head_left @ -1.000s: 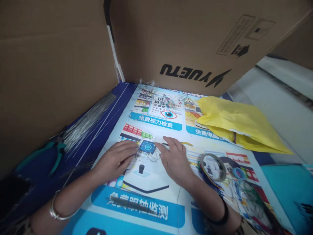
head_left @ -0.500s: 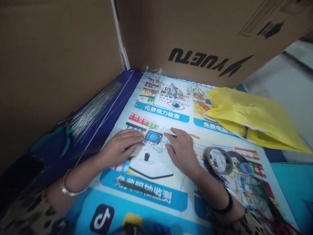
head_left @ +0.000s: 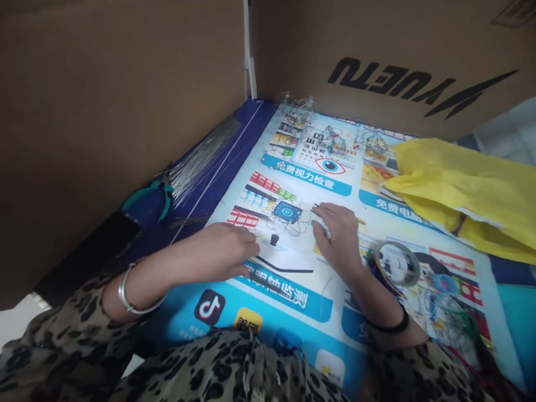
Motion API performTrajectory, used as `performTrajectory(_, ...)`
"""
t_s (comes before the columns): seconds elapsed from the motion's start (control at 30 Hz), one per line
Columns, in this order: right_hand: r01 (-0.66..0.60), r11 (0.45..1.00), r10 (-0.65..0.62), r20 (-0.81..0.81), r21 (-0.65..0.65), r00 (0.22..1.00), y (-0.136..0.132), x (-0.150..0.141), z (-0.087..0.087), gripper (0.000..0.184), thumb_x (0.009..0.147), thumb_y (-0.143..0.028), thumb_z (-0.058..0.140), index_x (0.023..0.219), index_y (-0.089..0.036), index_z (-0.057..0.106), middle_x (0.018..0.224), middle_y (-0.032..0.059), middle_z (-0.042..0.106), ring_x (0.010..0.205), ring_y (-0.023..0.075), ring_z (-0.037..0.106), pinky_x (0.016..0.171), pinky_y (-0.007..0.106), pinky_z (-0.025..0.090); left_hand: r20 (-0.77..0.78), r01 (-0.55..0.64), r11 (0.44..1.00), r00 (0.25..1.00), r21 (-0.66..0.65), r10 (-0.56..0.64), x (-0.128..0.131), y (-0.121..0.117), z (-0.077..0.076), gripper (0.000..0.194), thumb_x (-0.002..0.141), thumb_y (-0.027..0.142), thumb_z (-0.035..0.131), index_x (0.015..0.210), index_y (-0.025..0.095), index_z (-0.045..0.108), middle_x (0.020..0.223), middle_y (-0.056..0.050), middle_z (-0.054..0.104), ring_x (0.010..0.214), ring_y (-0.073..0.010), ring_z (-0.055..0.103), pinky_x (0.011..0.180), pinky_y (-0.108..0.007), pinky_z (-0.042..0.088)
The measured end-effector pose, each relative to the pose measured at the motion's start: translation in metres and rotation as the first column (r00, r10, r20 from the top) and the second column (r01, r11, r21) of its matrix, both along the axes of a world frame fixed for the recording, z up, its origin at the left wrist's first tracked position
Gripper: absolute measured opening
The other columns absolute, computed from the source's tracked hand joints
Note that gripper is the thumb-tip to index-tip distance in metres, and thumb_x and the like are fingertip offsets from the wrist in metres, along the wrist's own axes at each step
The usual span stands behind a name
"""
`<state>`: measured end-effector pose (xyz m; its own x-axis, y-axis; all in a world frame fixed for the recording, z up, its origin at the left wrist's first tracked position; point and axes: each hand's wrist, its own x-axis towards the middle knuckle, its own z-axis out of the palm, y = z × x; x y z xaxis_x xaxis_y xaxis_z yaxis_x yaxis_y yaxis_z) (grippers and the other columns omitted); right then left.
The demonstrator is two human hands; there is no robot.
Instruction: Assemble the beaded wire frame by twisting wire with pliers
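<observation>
A small blue square piece (head_left: 287,211) with thin wire loops around it lies on a printed poster (head_left: 293,290). My left hand (head_left: 221,254) lies flat on the poster, fingers stretched toward the right, a short way below and left of the blue piece. My right hand (head_left: 340,237) rests to the right of the piece with bent fingers drawn together, the thumb and forefinger pinched over a small whitish thing I cannot make out. A yellow stick (head_left: 360,221) pokes out behind that hand.
Cardboard walls (head_left: 104,111) enclose the back and left. A bundle of silver wires (head_left: 201,162), teal-handled pliers (head_left: 146,195) and a black phone (head_left: 98,245) lie at left. A yellow bag (head_left: 464,190), a tape roll (head_left: 396,262) and coloured wire bits (head_left: 444,318) lie at right.
My left hand has drawn back from the blue piece toward me. My right hand's fingers have curled in. The camera view has shifted left and down, showing my patterned clothing.
</observation>
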<state>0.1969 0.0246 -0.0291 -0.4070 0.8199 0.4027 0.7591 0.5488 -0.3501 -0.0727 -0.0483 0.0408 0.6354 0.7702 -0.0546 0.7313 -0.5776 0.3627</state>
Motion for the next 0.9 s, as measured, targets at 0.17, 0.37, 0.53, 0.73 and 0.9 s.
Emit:
performTrajectory(0.17,-0.012,1.000,0.012,0.000,-0.006,1.000,-0.001,-0.001,0.000,0.028,0.084,-0.026,0.048,0.108,-0.020,0.061,0.110,0.0082,0.060,0.103,0.0244,0.049,0.089,0.042,0.036,-0.098,0.095,0.995,0.991,-0.011,-0.096,0.016,-0.004,-0.008,0.006,0.081,0.017,0.055,0.080,0.019,0.060,0.081,-0.005,0.062,0.080,-0.0207,0.059,0.069,-0.031,0.045)
performTrajectory(0.37,-0.009,1.000,0.009,-0.008,-0.013,1.000,-0.002,-0.001,0.001,0.027,0.084,-0.026,0.047,0.106,-0.020,0.061,0.110,0.0078,0.060,0.103,0.0234,0.049,0.090,0.041,0.036,-0.152,0.187,0.982,0.970,-0.014,-0.187,0.016,-0.002,-0.015,0.020,0.078,0.003,0.046,0.080,0.018,0.059,0.081,-0.006,0.062,0.079,-0.0208,0.058,0.067,-0.030,0.043)
performTrajectory(0.53,-0.015,0.999,0.014,-0.049,-0.029,0.999,-0.004,-0.002,0.003,0.026,0.085,-0.025,0.046,0.105,-0.020,0.061,0.109,0.0075,0.061,0.104,0.0216,0.049,0.092,0.040,0.036,-0.044,0.198,0.978,0.978,-0.070,-0.202,0.011,-0.001,-0.015,0.022,0.078,0.003,0.044,0.082,0.020,0.058,0.080,-0.004,0.062,0.074,-0.0189,0.057,0.065,-0.028,0.040)
performTrajectory(0.73,-0.027,0.999,0.032,-0.136,0.037,0.990,-0.005,-0.001,0.003,0.023,0.087,-0.023,0.045,0.099,-0.021,0.064,0.102,0.0049,0.064,0.099,0.0185,0.052,0.088,0.038,0.040,-0.023,0.160,0.981,0.986,-0.109,-0.164,0.010,-0.001,-0.017,0.019,0.080,0.006,0.044,0.083,0.021,0.056,0.077,-0.001,0.061,0.067,-0.0173,0.056,0.060,-0.026,0.038)
performTrajectory(0.9,-0.226,0.974,0.222,-0.176,-0.005,0.959,-0.022,-0.006,0.013,0.021,0.088,-0.024,0.046,0.095,-0.018,0.066,0.088,0.0060,0.067,0.085,0.0166,0.057,0.080,0.033,0.045,-0.116,0.128,0.979,0.982,-0.162,-0.147,0.015,-0.001,-0.008,0.020,0.083,0.009,0.041,0.089,0.019,0.056,0.083,-0.003,0.063,0.074,-0.0178,0.058,0.065,-0.026,0.040)
